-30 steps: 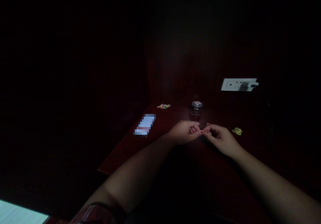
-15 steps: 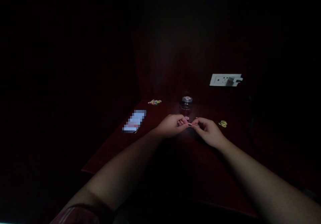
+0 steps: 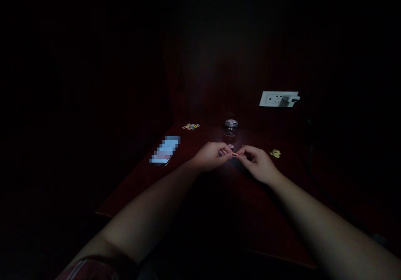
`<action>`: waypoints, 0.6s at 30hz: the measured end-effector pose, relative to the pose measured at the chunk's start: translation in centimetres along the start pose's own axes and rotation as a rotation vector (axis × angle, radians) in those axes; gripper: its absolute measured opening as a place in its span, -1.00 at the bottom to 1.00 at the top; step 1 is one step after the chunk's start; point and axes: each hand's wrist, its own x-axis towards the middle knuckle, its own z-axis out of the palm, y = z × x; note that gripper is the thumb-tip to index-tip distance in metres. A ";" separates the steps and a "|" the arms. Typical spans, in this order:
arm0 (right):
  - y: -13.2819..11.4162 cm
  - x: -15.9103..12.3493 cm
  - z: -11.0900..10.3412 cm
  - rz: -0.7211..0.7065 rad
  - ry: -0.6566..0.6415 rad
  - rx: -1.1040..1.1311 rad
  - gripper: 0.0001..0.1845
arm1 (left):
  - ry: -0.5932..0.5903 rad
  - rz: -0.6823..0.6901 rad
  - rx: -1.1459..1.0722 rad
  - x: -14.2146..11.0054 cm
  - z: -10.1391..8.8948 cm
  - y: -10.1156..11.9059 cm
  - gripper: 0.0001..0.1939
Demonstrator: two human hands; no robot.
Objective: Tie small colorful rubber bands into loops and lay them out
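Observation:
The scene is very dark. My left hand (image 3: 212, 154) and my right hand (image 3: 255, 161) meet fingertip to fingertip over a dark red table (image 3: 175, 179). Both are closed in a pinch on a tiny pinkish thing (image 3: 234, 155) between them, too small to name for sure; it looks like a small band. Another small pink ring (image 3: 231, 146) lies just behind the fingers. A small clear jar (image 3: 230, 128) with a pale lid stands a little beyond the hands.
A heap of coloured small bands (image 3: 191, 126) lies at the back left, a yellow bunch (image 3: 275, 153) to the right of my right hand. A blurred flat card (image 3: 165, 150) rests on the left. A white wall socket (image 3: 275, 99) with a plug and cable is behind.
The view has shifted, so everything sits further left and slightly higher in the picture. My hands stay pinched together at the fingertips in the same pose.

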 end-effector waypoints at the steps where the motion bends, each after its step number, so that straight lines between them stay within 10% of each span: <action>1: 0.1 0.0 0.0 0.001 0.003 -0.001 -0.83 | -0.001 -0.001 0.001 0.0 0.0 0.0 -0.79; 18: -0.4 0.0 0.2 -0.057 -0.009 0.037 -0.84 | -0.010 0.089 0.076 0.1 0.1 -0.3 -0.84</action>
